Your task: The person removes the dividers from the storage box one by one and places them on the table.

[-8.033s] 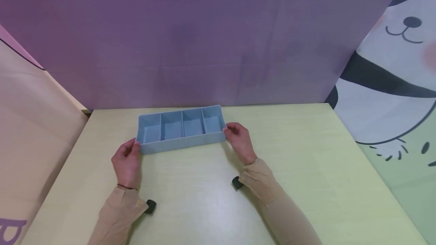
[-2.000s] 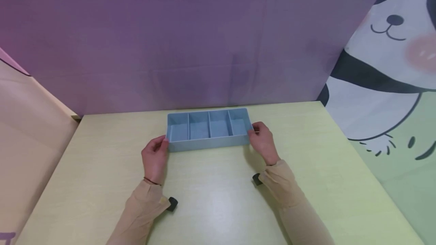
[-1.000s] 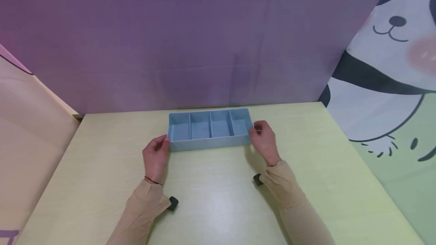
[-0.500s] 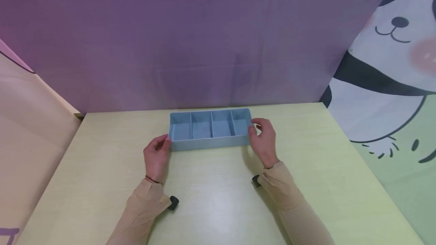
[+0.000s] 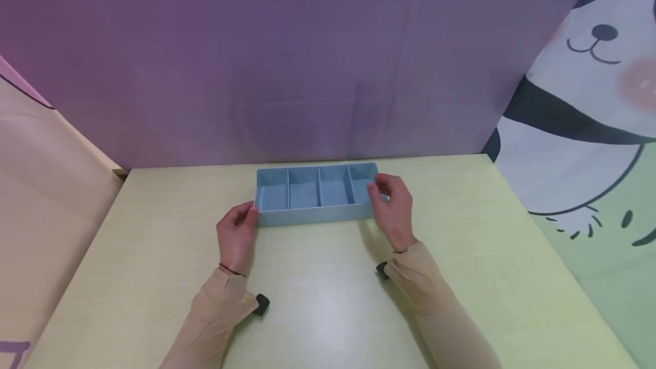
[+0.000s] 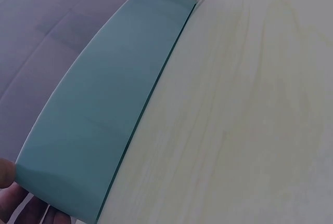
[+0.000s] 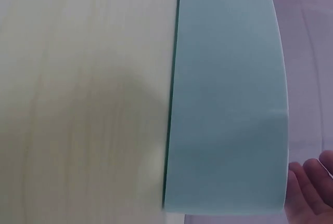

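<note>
Head view, from the left: a purple mark (image 5: 14, 347), cut off and unreadable, shows on the beige cloth (image 5: 46, 215). Next, the left hand (image 5: 237, 238) has its grip pinched on the left end of the blue tray (image 5: 315, 214), four compartments wide, near the back of the tabletop (image 5: 318, 283). Over its right end hangs the right hand (image 5: 396, 212), grip loosely curved, thumb and fingertips apart. Farther right is a printed panda (image 5: 564, 161).

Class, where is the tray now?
In the head view, the tray lies far back on the table, left hand and right hand at its ends.
</note>
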Demonstrator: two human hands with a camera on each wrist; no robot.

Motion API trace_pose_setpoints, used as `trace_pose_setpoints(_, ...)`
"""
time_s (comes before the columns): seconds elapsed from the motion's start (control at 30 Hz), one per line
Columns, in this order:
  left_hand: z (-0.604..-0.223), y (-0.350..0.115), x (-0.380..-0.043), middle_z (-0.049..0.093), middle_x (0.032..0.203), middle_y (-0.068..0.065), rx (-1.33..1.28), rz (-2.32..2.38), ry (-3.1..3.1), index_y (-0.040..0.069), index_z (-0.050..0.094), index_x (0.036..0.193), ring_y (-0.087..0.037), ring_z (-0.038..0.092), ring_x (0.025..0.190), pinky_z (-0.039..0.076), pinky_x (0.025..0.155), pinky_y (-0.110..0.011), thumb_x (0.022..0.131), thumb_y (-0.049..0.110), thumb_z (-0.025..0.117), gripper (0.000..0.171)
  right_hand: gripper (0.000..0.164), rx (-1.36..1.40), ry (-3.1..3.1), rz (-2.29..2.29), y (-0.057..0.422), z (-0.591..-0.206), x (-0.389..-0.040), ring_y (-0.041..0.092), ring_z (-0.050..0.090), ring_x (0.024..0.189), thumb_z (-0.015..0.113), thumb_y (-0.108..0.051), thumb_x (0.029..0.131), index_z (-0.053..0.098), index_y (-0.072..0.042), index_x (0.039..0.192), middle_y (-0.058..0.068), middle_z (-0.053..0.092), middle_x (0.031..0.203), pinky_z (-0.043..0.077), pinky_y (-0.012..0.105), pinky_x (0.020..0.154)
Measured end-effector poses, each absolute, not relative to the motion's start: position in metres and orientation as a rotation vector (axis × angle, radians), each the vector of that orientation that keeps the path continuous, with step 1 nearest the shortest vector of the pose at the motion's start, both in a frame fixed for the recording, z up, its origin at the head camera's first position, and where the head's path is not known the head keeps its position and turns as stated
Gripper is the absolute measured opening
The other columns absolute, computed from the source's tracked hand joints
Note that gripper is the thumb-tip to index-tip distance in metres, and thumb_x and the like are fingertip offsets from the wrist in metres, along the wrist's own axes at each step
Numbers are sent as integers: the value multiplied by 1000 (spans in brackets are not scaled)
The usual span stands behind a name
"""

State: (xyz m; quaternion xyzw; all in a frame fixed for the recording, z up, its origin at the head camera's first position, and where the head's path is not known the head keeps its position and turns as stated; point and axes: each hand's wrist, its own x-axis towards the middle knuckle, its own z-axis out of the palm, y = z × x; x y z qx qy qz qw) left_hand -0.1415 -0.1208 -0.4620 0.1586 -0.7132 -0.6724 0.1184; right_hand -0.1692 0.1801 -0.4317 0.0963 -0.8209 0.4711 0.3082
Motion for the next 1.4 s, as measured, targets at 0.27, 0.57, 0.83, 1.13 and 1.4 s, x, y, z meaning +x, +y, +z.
trace_pose_setpoints(0.27,-463,-122,-142,64,114,-17,453,-1967,-2074,-1,64,116,-17,56,97,44,81,-25,93,14,62,28,19,247,-2233,1283,171,-428,-174,27,63,86,64,-7,89,64,7,102,17,64,96,52,36,79)
trace_pose_setpoints(0.57,-463,-121,-143,63,115,-15,466,-1980,-2083,-1,64,116,-20,56,100,44,83,-27,94,13,61,27,13,209,-2324,1190,164,-427,-178,26,63,78,65,-10,87,68,2,93,15,67,88,51,37,75)
trace_pose_setpoints(0.83,-463,-122,-143,64,115,-13,466,-1969,-2095,0,65,117,-20,56,102,44,83,-26,93,16,62,28,13,167,-2403,1117,157,-424,-185,23,62,72,66,-14,87,69,-2,88,10,68,79,50,37,69)
trace_pose_setpoints(1.13,-464,-122,-142,64,114,-14,460,-1999,-2076,-1,65,116,-19,57,100,45,79,-21,93,15,63,28,19,98,-2560,952,147,-420,-192,25,61,72,64,-20,87,69,-2,93,9,67,80,48,40,68)
trace_pose_setpoints(1.4,-464,-123,-143,64,113,-15,453,-1983,-2070,-1,65,116,-19,58,99,46,79,-20,93,14,63,27,24,50,-2640,872,141,-415,-199,27,64,74,63,-22,89,69,0,96,11,69,82,50,43,68)
